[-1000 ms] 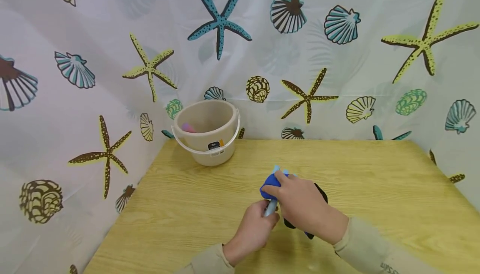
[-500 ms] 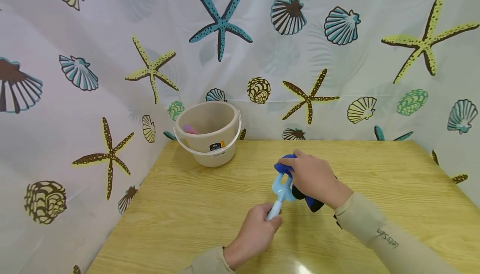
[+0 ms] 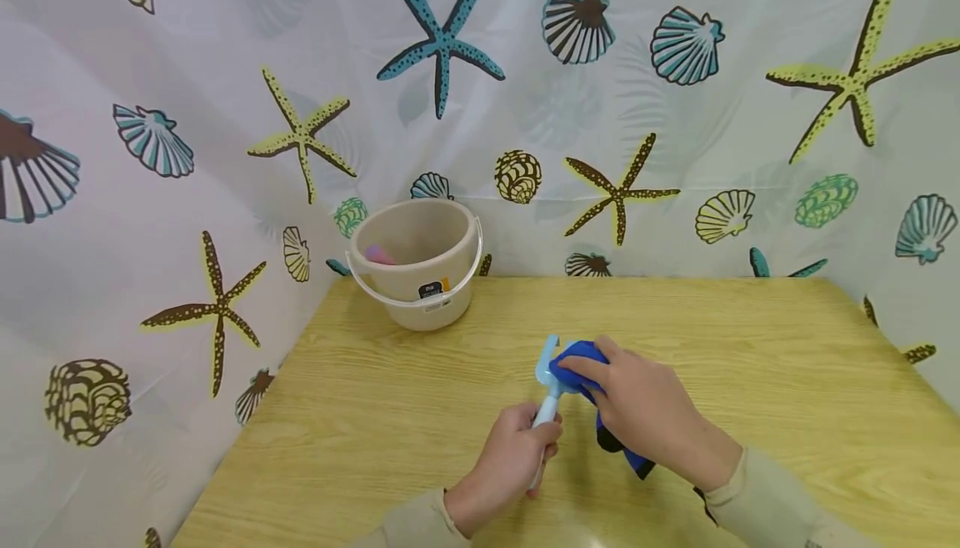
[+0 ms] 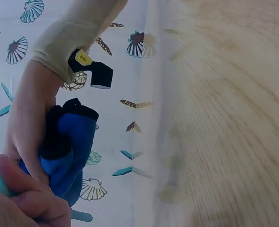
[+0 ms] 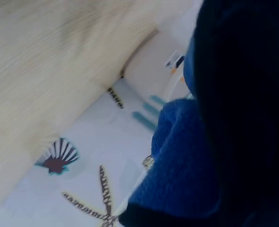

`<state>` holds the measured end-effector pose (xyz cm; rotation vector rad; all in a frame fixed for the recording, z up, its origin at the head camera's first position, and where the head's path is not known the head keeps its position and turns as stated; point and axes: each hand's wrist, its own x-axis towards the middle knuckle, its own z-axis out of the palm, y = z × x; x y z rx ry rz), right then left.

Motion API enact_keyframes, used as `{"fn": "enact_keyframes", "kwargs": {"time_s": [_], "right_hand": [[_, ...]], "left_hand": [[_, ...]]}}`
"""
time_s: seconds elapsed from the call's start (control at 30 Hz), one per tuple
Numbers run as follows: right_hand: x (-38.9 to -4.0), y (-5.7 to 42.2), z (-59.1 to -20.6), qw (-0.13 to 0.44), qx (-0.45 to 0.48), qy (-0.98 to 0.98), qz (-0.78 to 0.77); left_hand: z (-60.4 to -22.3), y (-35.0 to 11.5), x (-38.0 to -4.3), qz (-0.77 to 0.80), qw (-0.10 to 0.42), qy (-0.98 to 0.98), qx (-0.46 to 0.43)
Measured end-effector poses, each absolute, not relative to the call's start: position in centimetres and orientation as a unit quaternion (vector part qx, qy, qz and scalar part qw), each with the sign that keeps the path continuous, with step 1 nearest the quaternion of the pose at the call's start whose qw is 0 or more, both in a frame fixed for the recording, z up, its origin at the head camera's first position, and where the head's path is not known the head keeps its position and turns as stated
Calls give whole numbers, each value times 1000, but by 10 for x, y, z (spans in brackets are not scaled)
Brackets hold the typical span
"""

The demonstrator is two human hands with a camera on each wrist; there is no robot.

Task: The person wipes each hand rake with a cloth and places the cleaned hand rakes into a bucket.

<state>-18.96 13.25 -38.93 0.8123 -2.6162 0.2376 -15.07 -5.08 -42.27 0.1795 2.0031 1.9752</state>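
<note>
In the head view my left hand [image 3: 506, 466] grips the handle of a light blue plastic toy fork [image 3: 547, 408], its tines pointing away from me. My right hand [image 3: 660, 410] holds a blue cloth [image 3: 581, 364] with black edging, bunched over the right part of the fork's head. One tine stands bare at the left. The rest of the cloth hangs below my right palm. From the left wrist, the folded cloth [image 4: 78, 142] shows beside the right hand [image 4: 28, 127]. In the right wrist view, tine tips [image 5: 144, 120] stick out past the cloth [image 5: 177, 161].
A beige bucket [image 3: 397, 285] with a white handle stands at the back left of the wooden table [image 3: 360, 414]. Something pink and purple [image 3: 378, 255] shows inside it. A curtain [image 3: 465, 148] with starfish and shells surrounds the table's back and sides.
My right hand slid the cloth out to the tine tips, then came back down to the fork's head and right side. My left hand kept its grip on the handle.
</note>
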Motion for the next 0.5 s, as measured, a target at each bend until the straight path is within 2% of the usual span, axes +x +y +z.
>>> {"fn": "enact_keyframes", "kwargs": {"time_s": [0.23, 0.5], "right_hand": [[-204, 147, -396, 215, 233, -940, 127], [-178, 128, -399, 199, 247, -934, 165]], "left_hand": [[-419, -48, -147, 696, 157, 698, 66], [-416, -48, -153, 700, 162, 695, 38]]}}
